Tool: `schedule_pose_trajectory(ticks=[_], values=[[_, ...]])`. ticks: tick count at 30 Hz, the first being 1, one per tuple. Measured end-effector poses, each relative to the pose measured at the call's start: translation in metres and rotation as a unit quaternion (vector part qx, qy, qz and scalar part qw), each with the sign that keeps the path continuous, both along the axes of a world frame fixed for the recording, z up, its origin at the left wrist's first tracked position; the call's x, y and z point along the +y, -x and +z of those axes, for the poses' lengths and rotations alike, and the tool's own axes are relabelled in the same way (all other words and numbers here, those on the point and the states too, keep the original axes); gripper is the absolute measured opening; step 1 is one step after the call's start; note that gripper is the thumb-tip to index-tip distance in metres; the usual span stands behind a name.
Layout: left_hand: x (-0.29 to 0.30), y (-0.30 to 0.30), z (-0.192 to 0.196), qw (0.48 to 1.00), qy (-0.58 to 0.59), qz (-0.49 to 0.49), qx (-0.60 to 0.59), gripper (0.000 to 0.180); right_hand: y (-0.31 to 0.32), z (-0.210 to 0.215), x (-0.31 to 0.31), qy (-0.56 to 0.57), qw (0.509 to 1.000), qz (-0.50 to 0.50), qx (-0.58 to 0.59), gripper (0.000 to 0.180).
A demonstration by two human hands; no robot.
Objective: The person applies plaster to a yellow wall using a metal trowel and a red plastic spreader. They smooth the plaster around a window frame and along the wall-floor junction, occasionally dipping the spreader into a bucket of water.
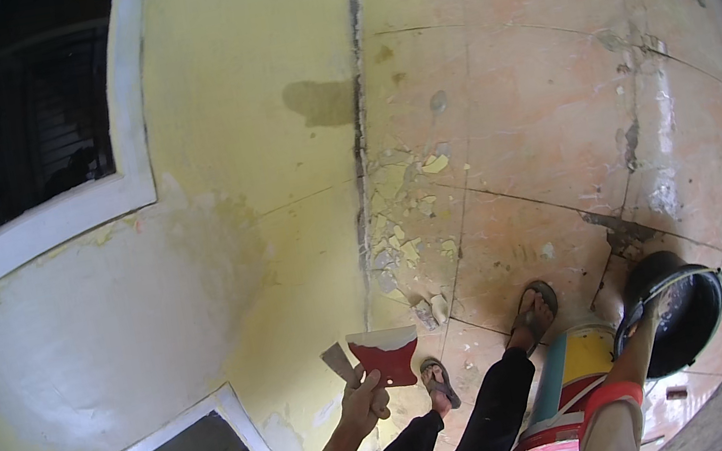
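Hands both grip: the left hand [364, 401] clasps a red scraper [386, 358] and a narrow putty knife [338, 362] – the right hand [650, 308] holds a black bucket [682, 315] above the tiled floor [531, 101].

At about five o'clock from your feet you have a cylindrical paint can [573, 372] standing on the floor [531, 101], its label banded teal, yellow and red. You have no signs or screens in view.

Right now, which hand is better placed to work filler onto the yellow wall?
Left. The left hand holds the red scraper and a smaller putty knife right beside the yellow wall. The right hand reaches into the black bucket, away from the wall.
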State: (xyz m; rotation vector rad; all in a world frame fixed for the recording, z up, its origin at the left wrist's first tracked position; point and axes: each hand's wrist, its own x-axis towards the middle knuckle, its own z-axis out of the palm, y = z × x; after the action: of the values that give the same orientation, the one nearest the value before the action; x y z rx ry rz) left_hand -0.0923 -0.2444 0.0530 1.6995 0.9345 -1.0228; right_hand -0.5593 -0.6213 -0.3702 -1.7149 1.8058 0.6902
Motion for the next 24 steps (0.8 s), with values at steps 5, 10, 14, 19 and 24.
schedule_pose_trajectory(ticks=[5, 10, 14, 19, 24], values=[[-0.003, 0.003, 0.003, 1.000, 0.006, -0.002, -0.001, 0.017, 0.018, 0.027, -0.015, 0.047, 0.998, 0.024, -0.028, 0.058], [-0.005, 0.004, 0.031, 0.999, -0.010, -0.008, -0.038, 0.008, 0.001, 0.111, -0.033, 0.115, 0.988, -0.031, -0.099, 0.036], [-0.007, 0.009, 0.046, 0.998, 0.025, -0.040, -0.049, 0.016, 0.002, 0.166, -0.017, 0.089, 0.989, -0.054, -0.105, 0.026], [-0.010, 0.010, 0.068, 0.997, 0.056, -0.036, -0.037, 0.012, -0.004, 0.203, -0.003, 0.190, 0.957, -0.177, -0.132, 0.024], [0.002, 0.023, 0.082, 0.996, 0.066, -0.036, -0.045, 0.011, -0.036, 0.192, 0.026, 0.088, 0.969, -0.214, -0.085, 0.034]])
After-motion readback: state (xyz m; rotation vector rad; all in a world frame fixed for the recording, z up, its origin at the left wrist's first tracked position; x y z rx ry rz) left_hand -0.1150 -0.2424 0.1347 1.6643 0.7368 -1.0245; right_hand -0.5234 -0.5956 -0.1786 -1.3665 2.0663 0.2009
